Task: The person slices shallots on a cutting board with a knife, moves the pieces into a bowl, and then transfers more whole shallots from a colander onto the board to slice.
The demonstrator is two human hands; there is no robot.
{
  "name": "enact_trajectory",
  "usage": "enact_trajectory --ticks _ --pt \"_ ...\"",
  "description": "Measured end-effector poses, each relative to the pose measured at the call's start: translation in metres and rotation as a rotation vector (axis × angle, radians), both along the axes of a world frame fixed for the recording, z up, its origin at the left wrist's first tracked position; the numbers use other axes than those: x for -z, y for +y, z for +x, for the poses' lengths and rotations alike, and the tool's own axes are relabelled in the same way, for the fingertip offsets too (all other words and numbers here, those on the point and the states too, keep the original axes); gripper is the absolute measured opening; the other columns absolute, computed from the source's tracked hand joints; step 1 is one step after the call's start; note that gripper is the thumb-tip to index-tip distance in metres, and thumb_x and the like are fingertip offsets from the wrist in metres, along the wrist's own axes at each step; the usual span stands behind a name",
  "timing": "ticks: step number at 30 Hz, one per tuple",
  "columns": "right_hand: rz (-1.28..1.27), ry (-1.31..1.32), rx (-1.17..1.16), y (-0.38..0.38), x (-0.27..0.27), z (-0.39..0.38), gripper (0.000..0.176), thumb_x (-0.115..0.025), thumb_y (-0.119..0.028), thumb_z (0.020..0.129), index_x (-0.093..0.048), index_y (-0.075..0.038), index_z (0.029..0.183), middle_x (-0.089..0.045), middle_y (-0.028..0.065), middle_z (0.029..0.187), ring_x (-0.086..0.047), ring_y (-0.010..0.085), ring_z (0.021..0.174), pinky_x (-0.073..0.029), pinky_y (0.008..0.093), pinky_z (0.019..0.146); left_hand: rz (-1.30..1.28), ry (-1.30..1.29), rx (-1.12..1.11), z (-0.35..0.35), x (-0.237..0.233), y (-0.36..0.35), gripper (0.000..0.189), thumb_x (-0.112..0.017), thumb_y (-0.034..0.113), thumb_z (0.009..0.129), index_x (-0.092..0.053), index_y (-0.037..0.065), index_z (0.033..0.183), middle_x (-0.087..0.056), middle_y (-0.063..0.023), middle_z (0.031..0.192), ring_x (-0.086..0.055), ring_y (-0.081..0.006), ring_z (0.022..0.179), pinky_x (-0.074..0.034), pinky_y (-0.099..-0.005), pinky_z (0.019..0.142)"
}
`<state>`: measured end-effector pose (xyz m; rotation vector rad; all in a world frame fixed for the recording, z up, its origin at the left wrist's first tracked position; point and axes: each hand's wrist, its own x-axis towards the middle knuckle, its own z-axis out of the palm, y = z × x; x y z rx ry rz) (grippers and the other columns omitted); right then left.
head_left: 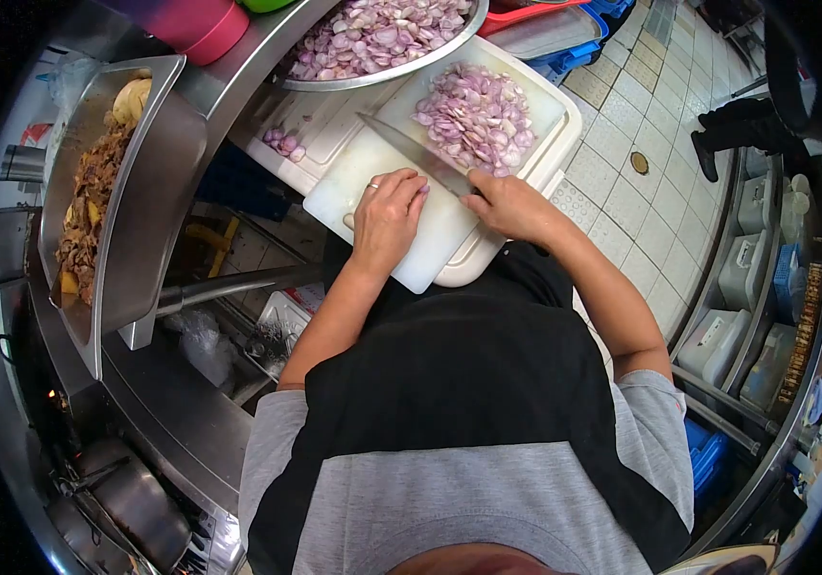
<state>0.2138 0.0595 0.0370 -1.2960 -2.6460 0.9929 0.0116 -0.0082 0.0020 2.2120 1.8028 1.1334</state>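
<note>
My right hand [505,203] is wrapped round the handle of a kitchen knife [417,153], whose long blade lies slantwise over the white cutting board [439,244]. Left of the blade, my left hand [390,216] rests on the board with its fingers curled together. A bit of purple shallot shows at its fingertips; the rest is hidden under them. Beyond the knife sits a heap of sliced shallots [476,117] on the board. Several whole peeled shallots [283,144] lie at the left on the cream lid [320,123] beneath the board.
A large metal bowl [459,43] of sliced shallots stands at the back. On the left is a deep steel pan [157,163] of brown cooked food. Pots [133,498] sit lower left. Shelves with tubs [722,335] line the right, and another person's leg [746,129] shows on the tiled floor.
</note>
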Motion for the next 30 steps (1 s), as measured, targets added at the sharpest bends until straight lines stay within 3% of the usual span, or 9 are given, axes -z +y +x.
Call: enact_trajectory --ticks 1,7,11,13,17,20,22,26,30 --pt "0.016 0.028 0.048 -0.001 -0.001 0.004 0.031 -0.056 -0.029 0.095 -0.053 0.0 0.103 -0.064 0.029 0.081 -0.063 0.0469 0.083 -0.047 0.0539 0.075 -0.011 0.014 0.029 0.0 0.0 0.002 0.018 -0.074 0.009 0.079 -0.068 0.003 0.096 -0.068 -0.0113 0.099 -0.064 -0.0295 0.093 -0.05 -0.0384 0.081" --pt "0.068 -0.107 0.058 -0.005 -0.009 0.009 0.029 -0.053 -0.029 0.095 -0.052 -0.002 0.106 -0.067 0.0263 0.081 -0.065 0.0443 0.083 -0.05 0.0536 0.076 -0.322 0.124 -0.147 0.006 -0.014 0.011 0.02 -0.072 0.021 0.083 -0.066 0.003 0.09 -0.066 -0.0118 0.091 -0.063 -0.0284 0.083 -0.05 -0.0403 0.071" --pt "0.095 -0.113 0.061 -0.011 -0.007 0.008 0.028 -0.053 -0.028 0.095 -0.052 -0.002 0.105 -0.067 0.0249 0.08 -0.066 0.0431 0.08 -0.051 0.0536 0.073 -0.38 0.02 -0.17 -0.003 -0.022 0.01 0.014 -0.071 0.012 0.082 -0.067 0.003 0.092 -0.067 -0.0125 0.096 -0.063 -0.0299 0.089 -0.051 -0.0404 0.078" --pt "0.176 -0.085 0.042 -0.015 -0.006 0.007 0.027 -0.054 -0.027 0.094 -0.052 -0.001 0.103 -0.067 0.0228 0.076 -0.067 0.0416 0.076 -0.052 0.0527 0.068 -0.18 -0.153 0.125 -0.014 -0.02 0.011 0.02 -0.068 0.007 0.082 -0.069 0.004 0.102 -0.068 -0.0127 0.103 -0.063 -0.0306 0.095 -0.052 -0.0402 0.083" --pt "0.21 -0.093 0.017 -0.025 -0.009 0.005 0.027 -0.055 -0.026 0.093 -0.051 -0.001 0.102 -0.067 0.0215 0.072 -0.067 0.0409 0.071 -0.052 0.052 0.062 -0.184 -0.028 0.332 -0.021 -0.016 0.015 0.027 -0.066 0.003 0.082 -0.069 0.005 0.109 -0.067 -0.0123 0.111 -0.063 -0.0314 0.1 -0.051 -0.04 0.087" --pt "0.206 -0.094 0.027 -0.029 -0.008 0.004 0.027 -0.055 -0.027 0.095 -0.047 -0.003 0.101 -0.065 0.0227 0.07 -0.066 0.0421 0.07 -0.051 0.0529 0.061 -0.187 0.07 0.254 -0.014 -0.012 0.016 0.025 -0.068 0.005 0.082 -0.068 0.005 0.107 -0.066 -0.012 0.11 -0.063 -0.0312 0.1 -0.051 -0.04 0.086" --pt "0.237 -0.068 0.007 -0.029 -0.005 0.003 0.027 -0.057 -0.025 0.093 -0.05 0.0 0.1 -0.065 0.0216 0.068 -0.067 0.0414 0.067 -0.052 0.0518 0.058 -0.295 0.037 0.008 -0.002 -0.016 0.013 0.023 -0.07 0.008 0.082 -0.068 0.005 0.104 -0.067 -0.0119 0.107 -0.063 -0.0313 0.098 -0.052 -0.0401 0.084" --pt "0.244 -0.044 0.006 -0.027 -0.001 0.0 0.027 -0.057 -0.025 0.093 -0.049 0.0 0.099 -0.065 0.0213 0.067 -0.066 0.0412 0.066 -0.052 0.0516 0.058 -0.165 0.098 -0.03 0.0 -0.009 0.011 0.023 -0.072 0.01 0.081 -0.068 0.005 0.103 -0.067 -0.0116 0.103 -0.064 -0.0314 0.095 -0.052 -0.0397 0.082" --pt "0.221 -0.069 -0.018 -0.029 -0.008 0.003 0.026 -0.055 -0.026 0.095 -0.047 -0.002 0.099 -0.065 0.0215 0.068 -0.065 0.0424 0.068 -0.05 0.053 0.06 -0.133 -0.128 0.011 -0.005 -0.007 0.008 0.018 -0.071 0.006 0.081 -0.07 0.004 0.098 -0.068 -0.0113 0.101 -0.065 -0.0308 0.091 -0.053 -0.0392 0.08"
